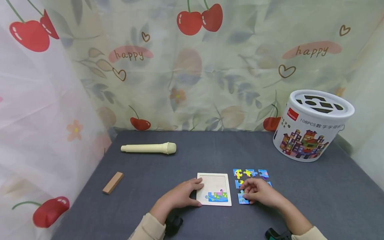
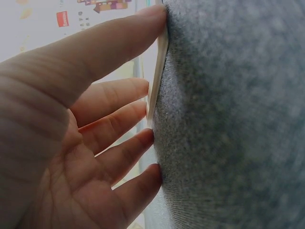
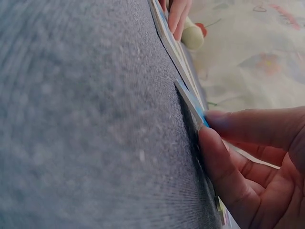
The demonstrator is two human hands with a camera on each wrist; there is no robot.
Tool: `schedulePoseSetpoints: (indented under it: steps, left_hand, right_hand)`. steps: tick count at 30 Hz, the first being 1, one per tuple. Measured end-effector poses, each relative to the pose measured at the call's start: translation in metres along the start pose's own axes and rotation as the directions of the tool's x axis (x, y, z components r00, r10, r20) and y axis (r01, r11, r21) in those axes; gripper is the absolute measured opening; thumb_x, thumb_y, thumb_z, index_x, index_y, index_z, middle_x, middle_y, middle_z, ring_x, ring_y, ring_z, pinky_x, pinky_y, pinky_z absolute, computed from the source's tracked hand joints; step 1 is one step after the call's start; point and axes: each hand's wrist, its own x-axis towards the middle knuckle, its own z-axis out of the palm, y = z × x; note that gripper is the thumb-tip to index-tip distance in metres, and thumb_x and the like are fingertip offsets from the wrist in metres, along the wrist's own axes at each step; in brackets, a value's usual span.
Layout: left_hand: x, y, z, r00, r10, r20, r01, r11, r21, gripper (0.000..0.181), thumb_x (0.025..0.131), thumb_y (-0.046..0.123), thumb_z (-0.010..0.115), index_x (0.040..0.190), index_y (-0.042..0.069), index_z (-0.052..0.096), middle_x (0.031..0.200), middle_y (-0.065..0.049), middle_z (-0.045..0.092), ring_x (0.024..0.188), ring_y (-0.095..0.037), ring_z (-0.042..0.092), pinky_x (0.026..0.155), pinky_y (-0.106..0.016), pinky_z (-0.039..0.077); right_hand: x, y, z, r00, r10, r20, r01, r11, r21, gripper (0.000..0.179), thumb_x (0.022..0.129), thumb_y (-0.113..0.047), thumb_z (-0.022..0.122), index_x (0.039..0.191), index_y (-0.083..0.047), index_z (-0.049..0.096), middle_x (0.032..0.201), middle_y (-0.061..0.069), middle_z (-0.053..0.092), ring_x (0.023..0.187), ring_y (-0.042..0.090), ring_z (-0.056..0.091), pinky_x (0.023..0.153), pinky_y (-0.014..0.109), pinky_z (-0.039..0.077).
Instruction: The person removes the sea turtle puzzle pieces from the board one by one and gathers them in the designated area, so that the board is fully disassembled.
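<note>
A square wooden puzzle tray (image 1: 212, 182) lies flat, with several joined blue, pink and green puzzle pieces (image 1: 218, 197) along its lower right. My left hand (image 1: 181, 194) rests at the tray's left side, thumb by the near corner. In the left wrist view its extended fingers touch the tray's edge (image 2: 153, 98). To the right of the tray, my right hand (image 1: 262, 193) pinches a blue puzzle piece (image 1: 242, 199) between thumb and finger. That piece (image 3: 189, 102) shows tilted at the cloth in the right wrist view. Several loose puzzle pieces (image 1: 250, 172) lie just beyond, partly hidden by this hand.
A cream toy microphone (image 1: 147, 148) lies at the back left, and a wooden block (image 1: 113, 183) nearer on the left. At the back right stands a white bucket (image 1: 312, 126) with a slotted lid. Printed curtains (image 1: 192, 83) border the dark cloth-covered table (image 1: 204, 156).
</note>
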Motion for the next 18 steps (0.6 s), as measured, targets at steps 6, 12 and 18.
schedulePoseSetpoints:
  steps: [6,12,18]
  left_hand:
    - [0.0002,-0.0001,0.0005,1.000,-0.003,-0.006,0.003,1.000,0.011,0.064,0.078,0.030,0.075,0.134,0.010,0.052,0.147,-0.004,0.041,0.138,-0.024,0.034,0.110,-0.041,0.031]
    - [0.0008,-0.0005,0.0016,1.000,-0.006,-0.006,0.006,1.000,0.011,0.064,0.077,0.030,0.075,0.134,0.010,0.052,0.147,-0.003,0.040,0.138,-0.023,0.034,0.110,-0.041,0.032]
    - [0.0011,-0.0007,0.0018,1.000,-0.011,-0.003,0.011,1.000,0.005,0.065,0.078,0.030,0.075,0.134,0.011,0.051,0.147,-0.003,0.040,0.138,-0.023,0.034,0.110,-0.042,0.032]
  right_hand:
    - [0.0002,0.0015,0.0010,1.000,0.007,-0.022,-0.007,1.000,-0.020,0.022,0.086,-0.008,0.064,0.099,0.008,0.057,0.078,0.004,0.055,0.061,0.005,0.054,0.055,0.022,0.053]
    - [0.0003,0.0027,0.0014,0.999,0.009,-0.033,-0.010,1.000,-0.029,0.020,0.086,-0.007,0.064,0.098,0.008,0.058,0.078,0.004,0.055,0.061,0.005,0.055,0.056,0.021,0.053]
    - [0.0001,0.0038,0.0009,0.999,0.025,-0.034,-0.024,0.999,0.024,0.024,0.086,-0.009,0.065,0.100,0.009,0.057,0.079,0.004,0.054,0.062,0.005,0.055,0.059,0.021,0.054]
